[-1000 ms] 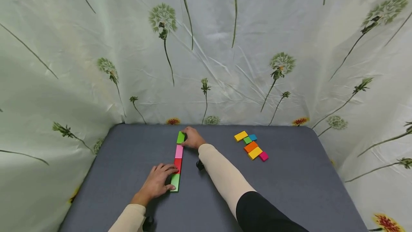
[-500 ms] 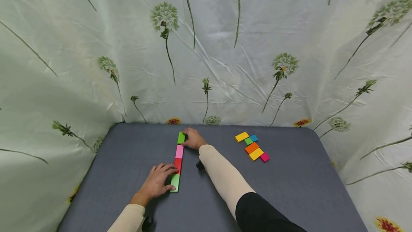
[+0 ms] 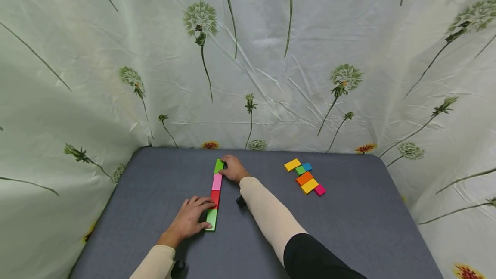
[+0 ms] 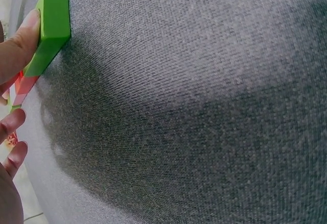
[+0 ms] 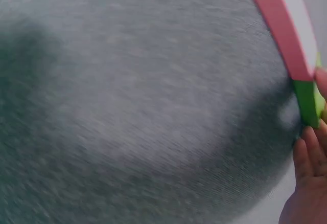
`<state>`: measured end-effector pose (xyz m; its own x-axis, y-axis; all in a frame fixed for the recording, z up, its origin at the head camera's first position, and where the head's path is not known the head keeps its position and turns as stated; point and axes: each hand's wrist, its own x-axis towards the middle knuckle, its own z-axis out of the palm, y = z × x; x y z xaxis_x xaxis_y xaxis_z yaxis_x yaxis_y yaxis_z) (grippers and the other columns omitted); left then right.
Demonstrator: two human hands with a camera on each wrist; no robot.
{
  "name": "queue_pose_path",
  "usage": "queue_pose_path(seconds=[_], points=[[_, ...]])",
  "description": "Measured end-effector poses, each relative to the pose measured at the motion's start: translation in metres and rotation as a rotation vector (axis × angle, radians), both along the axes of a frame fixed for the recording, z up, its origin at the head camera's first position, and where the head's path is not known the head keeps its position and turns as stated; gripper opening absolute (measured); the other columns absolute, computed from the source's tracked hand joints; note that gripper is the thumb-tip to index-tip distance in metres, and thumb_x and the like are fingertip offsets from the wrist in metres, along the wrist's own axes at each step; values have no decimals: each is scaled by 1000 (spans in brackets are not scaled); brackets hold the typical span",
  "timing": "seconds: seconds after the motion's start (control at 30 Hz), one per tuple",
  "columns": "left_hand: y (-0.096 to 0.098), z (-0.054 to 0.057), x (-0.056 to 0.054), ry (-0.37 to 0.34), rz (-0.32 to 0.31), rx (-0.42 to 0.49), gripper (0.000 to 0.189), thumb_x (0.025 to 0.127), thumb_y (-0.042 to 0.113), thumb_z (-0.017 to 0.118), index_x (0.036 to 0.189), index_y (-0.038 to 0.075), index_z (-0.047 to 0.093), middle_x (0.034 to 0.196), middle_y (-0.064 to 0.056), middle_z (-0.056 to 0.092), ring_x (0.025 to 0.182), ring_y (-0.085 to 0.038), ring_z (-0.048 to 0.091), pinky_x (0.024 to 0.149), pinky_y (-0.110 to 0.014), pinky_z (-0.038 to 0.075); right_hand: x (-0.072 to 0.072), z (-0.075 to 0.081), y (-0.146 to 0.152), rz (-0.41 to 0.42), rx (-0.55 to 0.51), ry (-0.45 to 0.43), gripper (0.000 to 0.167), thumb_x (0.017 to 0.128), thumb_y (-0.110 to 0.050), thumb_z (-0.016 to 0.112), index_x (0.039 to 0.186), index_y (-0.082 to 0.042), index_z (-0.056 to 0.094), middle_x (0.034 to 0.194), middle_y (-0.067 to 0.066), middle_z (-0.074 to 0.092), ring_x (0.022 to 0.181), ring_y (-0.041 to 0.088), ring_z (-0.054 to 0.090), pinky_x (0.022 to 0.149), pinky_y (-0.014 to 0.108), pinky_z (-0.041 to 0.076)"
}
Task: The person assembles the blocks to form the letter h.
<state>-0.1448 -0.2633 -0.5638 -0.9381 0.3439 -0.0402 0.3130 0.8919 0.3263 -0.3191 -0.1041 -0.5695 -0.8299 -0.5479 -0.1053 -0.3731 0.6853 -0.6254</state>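
Four-coloured wooden blocks lie end to end in a row on the grey cloth in the head view: a light green block (image 3: pixel 211 219) nearest, then a red block (image 3: pixel 215 196), a pink block (image 3: pixel 217 181) and a green block (image 3: pixel 218 165) farthest. My left hand (image 3: pixel 187 218) has its thumb on the light green block and a forefinger on the red one, the other fingers spread loosely. My right hand (image 3: pixel 234 169) holds the far green block between thumb and fingers. In the right wrist view its fingertips (image 5: pixel 306 134) meet that block's far end.
Right of the row lies a loose cluster of blocks: yellow (image 3: pixel 292 165), blue (image 3: pixel 307 166), small green (image 3: pixel 300 170), orange (image 3: pixel 304 178), another yellow (image 3: pixel 309 186) and magenta (image 3: pixel 319 190). Behind the table (image 3: pixel 348 227) hangs a flower-printed curtain (image 3: pixel 271 98).
The head view shifts slightly. Both hands keep their places at the row, and the blocks stay as they were.
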Motion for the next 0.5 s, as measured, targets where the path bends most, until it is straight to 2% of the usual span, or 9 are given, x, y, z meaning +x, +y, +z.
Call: queue_pose_path(seconds=[0.17,0.5], points=[[0,0,-1,-3,2,11,59,67,34,87,119,16,67,124,-1,59,109,-23,51,86,-44,38,1,-3,-1,-3,10,34,46,93,-20,65,135,-3,54,134,12,53,127,25,48,105,37,37],[-1,-2,0,19,-16,10,59,66,35,86,118,17,67,123,-1,59,108,-23,51,84,-44,38,5,-3,2,-9,-24,22,45,93,-18,65,135,-3,54,135,13,52,127,26,48,105,39,37]])
